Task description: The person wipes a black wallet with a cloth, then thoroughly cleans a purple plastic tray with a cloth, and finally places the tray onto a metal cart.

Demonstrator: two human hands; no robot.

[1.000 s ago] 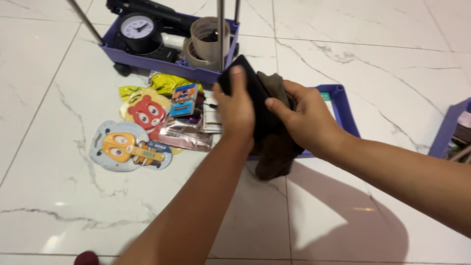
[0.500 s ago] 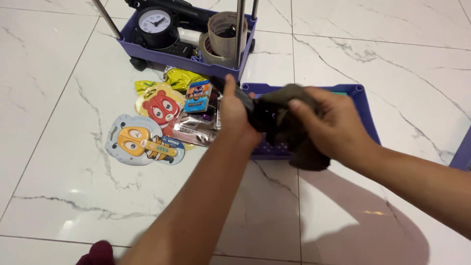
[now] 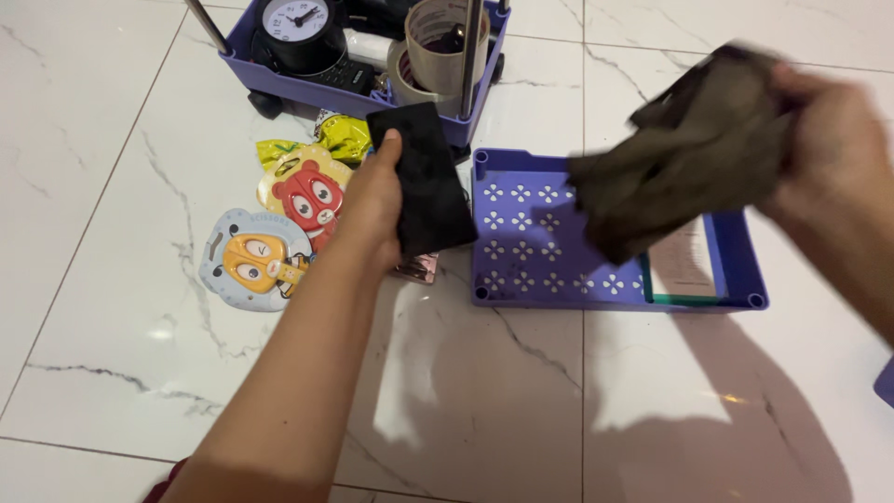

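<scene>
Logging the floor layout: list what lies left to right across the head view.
Yellow scissors pack → red bear pack → left hand → black wallet → purple tray → brown cloth → right hand.

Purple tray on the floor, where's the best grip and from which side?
Judging by its pose, grip the tray at its near-left rim, coming from above on the near side. It lies flat and open-topped, with a raised rim all round. That stretch is bare: paper covers the right end, the cloth in the right hand hangs over the middle, and the left hand holds a black slab beside it.
</scene>
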